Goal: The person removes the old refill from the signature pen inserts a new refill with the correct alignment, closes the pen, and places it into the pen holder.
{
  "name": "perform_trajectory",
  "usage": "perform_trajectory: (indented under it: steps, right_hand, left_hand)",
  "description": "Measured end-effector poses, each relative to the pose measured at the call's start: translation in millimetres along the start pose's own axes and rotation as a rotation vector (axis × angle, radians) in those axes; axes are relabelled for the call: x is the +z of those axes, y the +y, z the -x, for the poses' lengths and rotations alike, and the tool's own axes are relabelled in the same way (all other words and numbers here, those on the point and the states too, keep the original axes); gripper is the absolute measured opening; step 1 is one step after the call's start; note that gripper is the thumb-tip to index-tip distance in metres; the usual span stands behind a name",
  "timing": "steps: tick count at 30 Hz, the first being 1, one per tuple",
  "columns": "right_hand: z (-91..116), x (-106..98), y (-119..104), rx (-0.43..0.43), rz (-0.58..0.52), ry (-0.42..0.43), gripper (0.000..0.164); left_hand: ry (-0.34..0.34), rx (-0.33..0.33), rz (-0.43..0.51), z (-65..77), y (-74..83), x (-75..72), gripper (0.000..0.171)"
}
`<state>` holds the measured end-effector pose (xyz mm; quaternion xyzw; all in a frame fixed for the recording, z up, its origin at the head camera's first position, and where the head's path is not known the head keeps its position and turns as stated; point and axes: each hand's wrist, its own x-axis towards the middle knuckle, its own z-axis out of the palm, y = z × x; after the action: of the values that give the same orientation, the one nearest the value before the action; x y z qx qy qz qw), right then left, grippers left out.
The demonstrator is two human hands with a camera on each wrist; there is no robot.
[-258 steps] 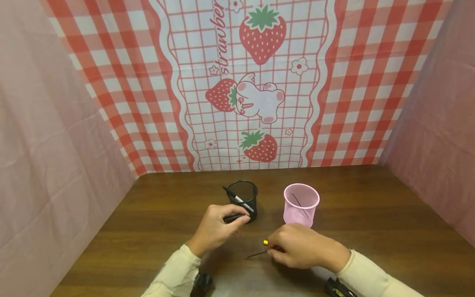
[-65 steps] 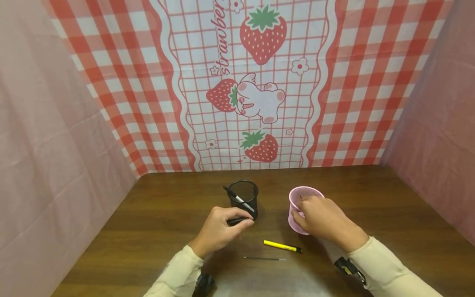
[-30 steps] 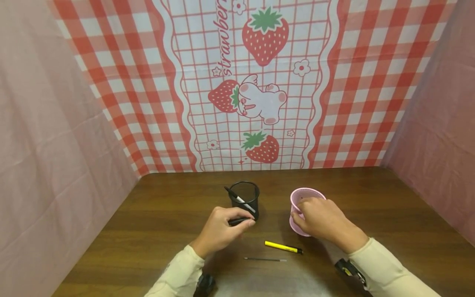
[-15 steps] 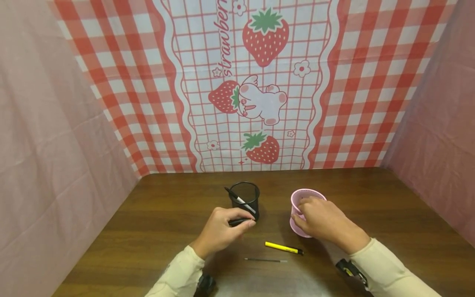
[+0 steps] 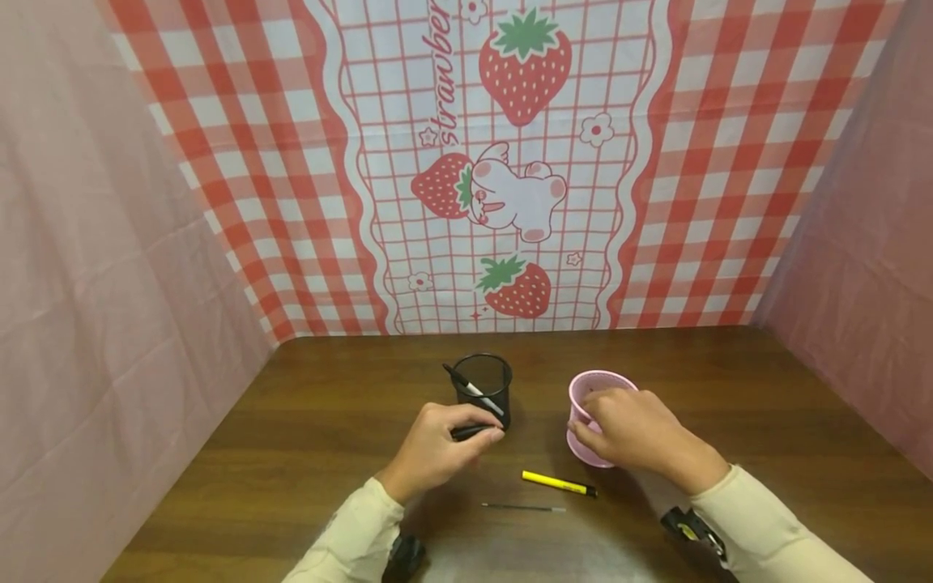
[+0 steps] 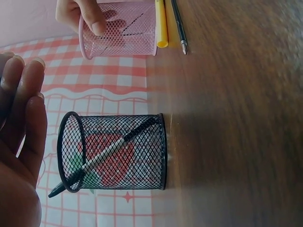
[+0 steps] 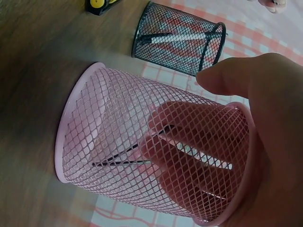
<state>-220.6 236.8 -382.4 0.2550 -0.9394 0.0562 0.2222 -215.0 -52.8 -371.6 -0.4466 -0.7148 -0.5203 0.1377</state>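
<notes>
Insp. of both hands. My L hand (image 5: 430, 449) pinches a slim dark item (image 5: 472, 432) betw. thumb & fingers. Approx. 1 o'clock of it, just beside: blk mesh cup (image 6: 163, 151), upright, w/ blk-and-white pen (image 6: 106, 153) leaning in it, end over rim at 10 o'clock. My R hand (image 5: 645, 433) has fingers loosely extended inside pink mesh cup (image 7: 118, 97), thumb outside; can't tell if thumb bears on wall. Two thin dark rods (image 7: 125, 162) in pink cup, near fingertips. Yellow marker (image 5: 559, 483) lies on table (image 5: 328, 437), 8 o'clock of R hand; thin refill (image 5: 523, 508) near marker, approx. 8 o'clock.
</notes>
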Motion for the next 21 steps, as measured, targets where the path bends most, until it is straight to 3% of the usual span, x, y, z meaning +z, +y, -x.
perform_trajectory:
  steps: [8, 21]
  right_hand:
    - [0.6, -0.4, -0.6, -0.014, -0.018, -0.010, 0.032]
    - [1.2, -3.6, 4.2, -0.085, -0.094, -0.034, 0.037]
  left_hand:
    - [-0.006, -0.015, 0.000, 0.8, -0.8, 1.8, 0.004]
    - [-0.024, -0.006, 0.006, 0.6, 1.1, 3.4, 0.004]
